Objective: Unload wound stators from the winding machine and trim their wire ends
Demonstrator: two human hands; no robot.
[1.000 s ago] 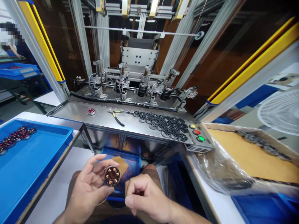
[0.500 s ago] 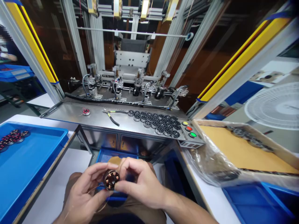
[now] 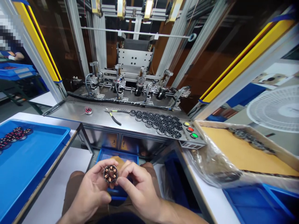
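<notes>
Fingers point(image 3: 102, 164) around copper-wound ring point(image 3: 114, 172)

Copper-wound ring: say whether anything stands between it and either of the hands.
Nothing visible does: the left hand holds the copper-wound ring, and the right hand is at its edge, no object between.

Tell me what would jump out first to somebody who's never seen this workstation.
Probably the two slanted yellow bars, one on each side of the machine, then the cluster of dark ring-shaped parts on the metal ledge, beside the coloured buttons. The big blue tray at the left also stands out, as does the copper-wound ring at the person's hands, low in the middle.
</notes>
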